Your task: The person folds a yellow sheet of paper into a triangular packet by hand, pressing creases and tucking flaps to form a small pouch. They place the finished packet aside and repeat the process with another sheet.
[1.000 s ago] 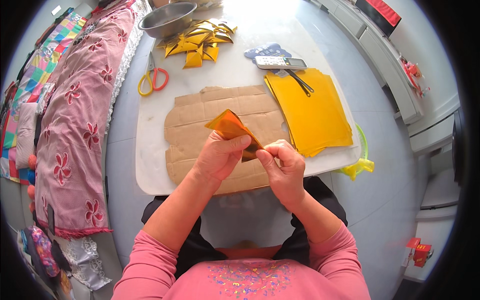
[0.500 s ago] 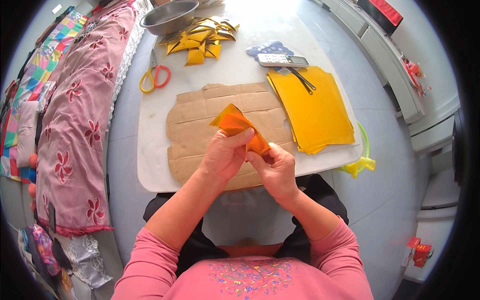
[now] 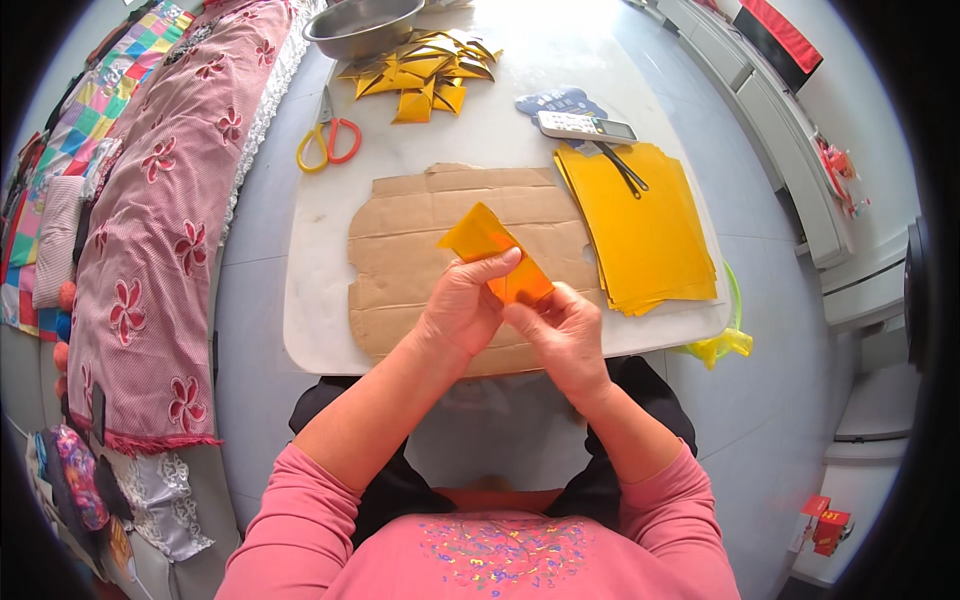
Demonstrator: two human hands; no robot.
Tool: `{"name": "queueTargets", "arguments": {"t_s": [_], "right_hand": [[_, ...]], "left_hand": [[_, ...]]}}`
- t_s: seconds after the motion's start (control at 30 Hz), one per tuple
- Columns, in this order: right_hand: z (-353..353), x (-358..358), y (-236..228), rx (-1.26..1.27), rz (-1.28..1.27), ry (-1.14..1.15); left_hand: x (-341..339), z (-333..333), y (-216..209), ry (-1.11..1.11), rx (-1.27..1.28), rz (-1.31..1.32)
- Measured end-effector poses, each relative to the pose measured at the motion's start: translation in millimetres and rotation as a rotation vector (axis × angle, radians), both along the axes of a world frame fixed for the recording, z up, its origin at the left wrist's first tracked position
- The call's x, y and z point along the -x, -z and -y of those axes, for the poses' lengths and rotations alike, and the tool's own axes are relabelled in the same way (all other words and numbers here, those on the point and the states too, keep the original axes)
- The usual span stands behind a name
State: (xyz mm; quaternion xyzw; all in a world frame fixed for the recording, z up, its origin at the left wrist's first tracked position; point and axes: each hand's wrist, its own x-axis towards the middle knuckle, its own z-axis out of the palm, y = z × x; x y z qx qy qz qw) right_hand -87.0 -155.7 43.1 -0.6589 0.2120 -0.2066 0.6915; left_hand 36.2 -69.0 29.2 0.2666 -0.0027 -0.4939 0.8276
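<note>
Between my hands, above a brown cardboard sheet, is a partly folded piece of golden-yellow paper with an orange sheen and a pointed far end. My left hand pinches its left side, thumb on top. At its near right corner my right hand grips the edge between thumb and fingers. To the right lies a stack of flat golden paper sheets. A pile of folded golden paper pieces sits at the far left of the table.
Scissors with red and yellow handles lie left on the white table. A white remote control and a black-handled item rest by the stack's far edge. A metal bowl stands at the back. A patterned pink cover drapes the furniture at left.
The folded paper has turned slightly in my hands, showing more of its flat face. My fingers keep their hold. The whole view has shifted a little, with the table items appearing further right.
</note>
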Motion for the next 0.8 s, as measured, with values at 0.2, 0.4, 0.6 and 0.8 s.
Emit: {"name": "queueTargets", "arguments": {"t_s": [0.2, 0.4, 0.6, 0.8], "right_hand": [[14.5, 6.3, 4.7, 0.196, 0.092, 0.089], [15.6, 10.0, -2.2, 0.326, 0.200, 0.026], [41.4, 13.4, -17.6, 0.124, 0.190, -0.059], [49.4, 15.0, -16.8, 0.215, 0.118, -0.091]], "left_hand": [[1.9, 1.9, -0.4, 0.001, -0.022, 0.028], [-3.4, -3.8, -6.5, 0.099, 0.022, 0.028], [-7.2, -11.2, -14.4, 0.315, -0.072, 0.241], [-1.9, -8.8, -12.7, 0.476, -0.147, 0.289]]}}
